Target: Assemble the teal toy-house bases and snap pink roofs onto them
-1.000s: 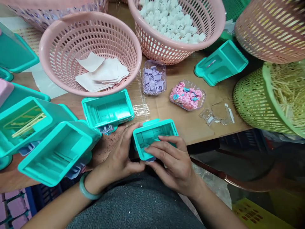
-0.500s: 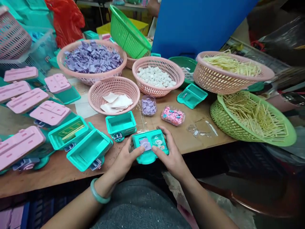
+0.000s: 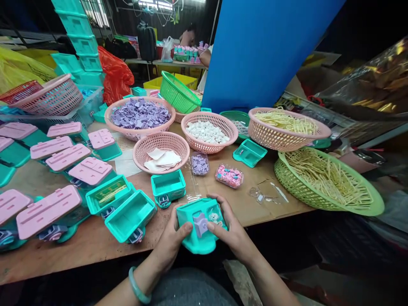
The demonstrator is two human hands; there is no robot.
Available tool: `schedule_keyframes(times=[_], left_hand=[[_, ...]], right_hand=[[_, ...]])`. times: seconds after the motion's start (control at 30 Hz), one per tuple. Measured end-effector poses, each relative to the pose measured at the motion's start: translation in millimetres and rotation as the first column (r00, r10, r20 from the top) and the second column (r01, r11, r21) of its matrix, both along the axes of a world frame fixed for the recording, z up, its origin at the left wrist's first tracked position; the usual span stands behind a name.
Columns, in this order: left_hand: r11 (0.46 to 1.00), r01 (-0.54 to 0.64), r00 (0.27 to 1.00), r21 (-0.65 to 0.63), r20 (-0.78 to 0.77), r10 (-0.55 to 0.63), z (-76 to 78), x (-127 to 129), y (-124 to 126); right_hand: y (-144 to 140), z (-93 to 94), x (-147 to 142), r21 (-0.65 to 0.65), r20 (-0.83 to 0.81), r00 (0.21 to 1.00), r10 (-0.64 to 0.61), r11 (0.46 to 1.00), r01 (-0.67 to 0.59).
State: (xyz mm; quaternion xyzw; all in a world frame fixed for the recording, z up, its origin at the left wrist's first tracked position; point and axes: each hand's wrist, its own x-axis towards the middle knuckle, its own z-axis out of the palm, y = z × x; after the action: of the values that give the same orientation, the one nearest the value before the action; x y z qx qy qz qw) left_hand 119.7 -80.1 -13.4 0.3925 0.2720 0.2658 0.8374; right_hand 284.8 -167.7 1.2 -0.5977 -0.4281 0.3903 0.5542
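A turquoise plastic tray (image 3: 198,246) is held between my two hands, above the front edge of the table. My left hand (image 3: 170,238) grips its left side, thumb on the top. Around the right side curls my right hand (image 3: 234,231), its thumb touching a purple plastic piece (image 3: 200,224). That piece sits tilted in the tray, beside a small white animal-head piece (image 3: 214,216) in the right part. Close by on the left stand open turquoise toy boxes (image 3: 130,216), one with yellow sticks inside. A turquoise bracelet (image 3: 138,285) circles my left wrist.
Baskets across the table hold purple parts (image 3: 140,114), white pieces (image 3: 207,132), white sheets (image 3: 164,159) and pale yellow sticks (image 3: 328,178). Pink-lidded boxes (image 3: 47,210) fill the left side. A blue panel (image 3: 255,55) rises behind. Another person (image 3: 187,37) is in the background.
My view has tilted up, showing more of the room behind. The purple piece, flat in the tray's left part before, now stands tilted and further right. Both hands keep hold of the tray.
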Motion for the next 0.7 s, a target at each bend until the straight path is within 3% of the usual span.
schedule_keyframes(times=[0.17, 0.27, 0.33, 0.4, 0.47, 0.57, 0.7], left_hand=[[0.996, -0.084, 0.996, -0.015, -0.018, 0.083, 5.8, -7, -2], [0.991, -0.137, 0.988, 0.007, -0.07, 0.137, 11.4, -13, 1], [0.987, -0.157, 0.983, -0.02, -0.101, 0.154, 12.5, -16, 3], [0.983, -0.171, 0.979, -0.069, -0.121, 0.162, 12.3, -17, 6], [0.976, -0.185, 0.977, -0.114, -0.128, 0.17, 11.8, -15, 7], [0.968, -0.189, 0.978, -0.166, -0.125, 0.17, 11.2, -11, 9], [0.964, -0.144, 0.984, -0.222, -0.134, 0.116, 10.3, -4, 12]], right_hand=[[1, -4.0, -7, 0.032, 0.116, 0.993, 0.005, 0.999, -0.009], [20, -5.5, 12, 0.104, 0.221, 0.972, -0.082, 0.993, 0.06], [38, -2.5, 42, 0.132, 0.465, 0.859, -0.214, 0.976, 0.172], [52, 4.2, 79, 0.131, 0.739, 0.612, -0.282, 0.951, 0.28], [58, 11.9, 115, 0.114, 0.836, 0.466, -0.288, 0.924, 0.366], [55, 18.4, 150, 0.053, 0.874, 0.419, -0.245, 0.906, 0.419], [51, 15.2, 160, -0.041, 0.911, 0.394, -0.121, 0.925, 0.378]])
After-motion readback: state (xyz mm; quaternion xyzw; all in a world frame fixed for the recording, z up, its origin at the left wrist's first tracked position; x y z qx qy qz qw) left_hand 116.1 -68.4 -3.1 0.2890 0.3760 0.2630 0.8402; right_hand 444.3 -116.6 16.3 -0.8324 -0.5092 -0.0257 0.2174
